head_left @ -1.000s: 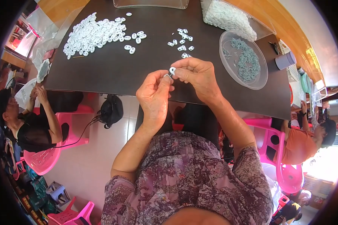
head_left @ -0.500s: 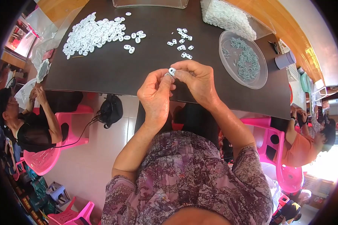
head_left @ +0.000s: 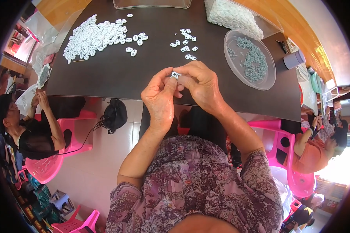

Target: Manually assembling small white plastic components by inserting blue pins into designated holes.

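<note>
Between my two hands, over the near part of the table, is a small white plastic piece with two dark holes [head_left: 175,75]. My left hand [head_left: 159,91] pinches its left side with thumb and fingertips. The thumb and forefinger of my right hand [head_left: 199,85] close on its right side; the fingers hide part of it. Just beyond my hands lies a loose group of small white two-holed pieces [head_left: 185,48]. Farther left is a big heap of white oval two-holed pieces [head_left: 93,39], with several strays at its right.
A round clear tray [head_left: 228,62] of small grey-green parts stands at right, beside a clear bin [head_left: 274,25] of white pieces. A grey-purple cup [head_left: 294,59] and dark pliers [head_left: 282,46] are near it. People sit at left [head_left: 27,132] and right [head_left: 309,149] on pink chairs.
The white piece has turned, so both holes now face up, and my right fingers have closed in over it. The table items appear shifted slightly left in view.
</note>
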Tool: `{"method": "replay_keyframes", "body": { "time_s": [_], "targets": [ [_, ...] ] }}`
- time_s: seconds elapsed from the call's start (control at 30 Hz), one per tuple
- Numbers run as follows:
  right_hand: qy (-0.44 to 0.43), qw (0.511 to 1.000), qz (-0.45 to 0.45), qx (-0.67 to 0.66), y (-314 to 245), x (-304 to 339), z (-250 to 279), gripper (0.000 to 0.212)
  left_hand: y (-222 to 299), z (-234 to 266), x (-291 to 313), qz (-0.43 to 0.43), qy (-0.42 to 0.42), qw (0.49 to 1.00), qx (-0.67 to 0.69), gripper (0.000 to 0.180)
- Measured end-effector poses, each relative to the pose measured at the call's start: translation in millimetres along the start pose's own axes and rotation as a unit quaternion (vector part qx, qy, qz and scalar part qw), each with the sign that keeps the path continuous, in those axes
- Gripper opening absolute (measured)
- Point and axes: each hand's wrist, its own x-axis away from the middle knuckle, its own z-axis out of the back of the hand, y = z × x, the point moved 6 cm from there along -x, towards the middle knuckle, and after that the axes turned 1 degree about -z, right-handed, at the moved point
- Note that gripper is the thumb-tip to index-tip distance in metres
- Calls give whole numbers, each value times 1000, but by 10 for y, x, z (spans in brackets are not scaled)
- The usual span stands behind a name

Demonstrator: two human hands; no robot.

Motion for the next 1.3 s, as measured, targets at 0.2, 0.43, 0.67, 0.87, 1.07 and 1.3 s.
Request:
{"method": "replay_keyframes", "body": {
  "time_s": [0.2, 0.43, 0.67, 0.87, 1.07, 1.3],
  "targets": [
    [-33, 996, 52, 57, -118, 16, -24, 32, 18, 41, -32, 57, 46, 997, 21, 19],
    [6, 990, 104, 93, -130, 62, -30, 39, 47, 31, 14, 64, 50, 996, 29, 18],
    [49, 989, 119, 76, -179, 102, -24, 37, 69, 18, 80, 41, 54, 996, 48, 19],
    [85, 986, 127, 73, -209, 117, -49, 35, 47, 42, 94, 28, 59, 996, 54, 20],
    [82, 985, 129, 74, -172, 127, -38, 34, 50, 23, 83, 39, 43, 997, 45, 19],
    [75, 990, 108, 54, -132, 129, -45, 32, 45, 104, 33, 38, 1, 999, -7, 18]
  ]
}}
